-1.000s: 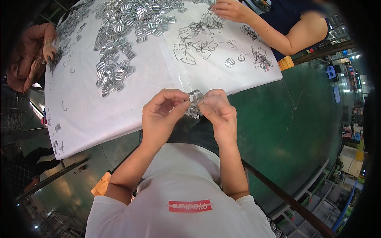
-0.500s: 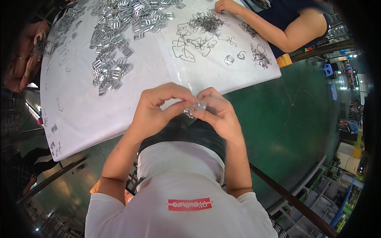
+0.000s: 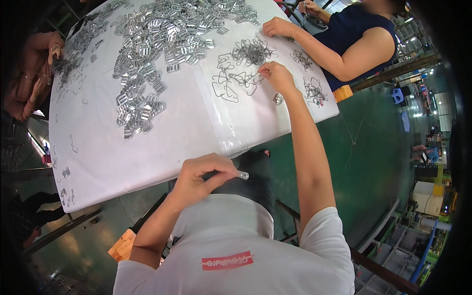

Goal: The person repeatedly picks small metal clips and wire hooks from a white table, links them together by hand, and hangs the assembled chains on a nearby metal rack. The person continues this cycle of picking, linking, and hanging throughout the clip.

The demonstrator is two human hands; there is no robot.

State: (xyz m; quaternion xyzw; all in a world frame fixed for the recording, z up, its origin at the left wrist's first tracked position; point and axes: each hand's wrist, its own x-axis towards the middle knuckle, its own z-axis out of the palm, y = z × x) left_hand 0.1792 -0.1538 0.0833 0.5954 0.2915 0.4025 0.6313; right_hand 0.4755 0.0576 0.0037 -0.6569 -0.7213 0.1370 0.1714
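Far left of frame: a person in a rust-brown sleeve (image 3: 30,73) sits at the table edge, hands close to a dark tangle of wire pieces (image 3: 66,64); what those fingers grip cannot be told.

Upper left to upper centre: the white table (image 3: 162,147) carries a wide heap of flat silver metal buckles (image 3: 147,54), thinning into a trail that runs down toward centre left.

Lower centre: left hand (image 3: 204,174) is held off the table, just below its near edge and above the lap. Fingers curled in, thumb and forefinger pinched narrow on a small silver metal piece (image 3: 243,175) that sticks out to the right of the fingertips. Hand does not touch the table.

Centre, upper: a loose pile of bent wire loops (image 3: 241,73) lies on the table, some spread flat, some tangled.

Right of centre, upper: right hand (image 3: 278,77) is stretched out over the table, arm extended. Fingertips are drawn together on the right edge of the wire loops, touching them; whether a loop is actually pinched cannot be told. A single silver buckle (image 3: 278,99) lies just below this hand.

Upper right: another person in a dark sleeveless top (image 3: 361,27) rests a forearm on the table, near a second small wire tangle (image 3: 314,91).
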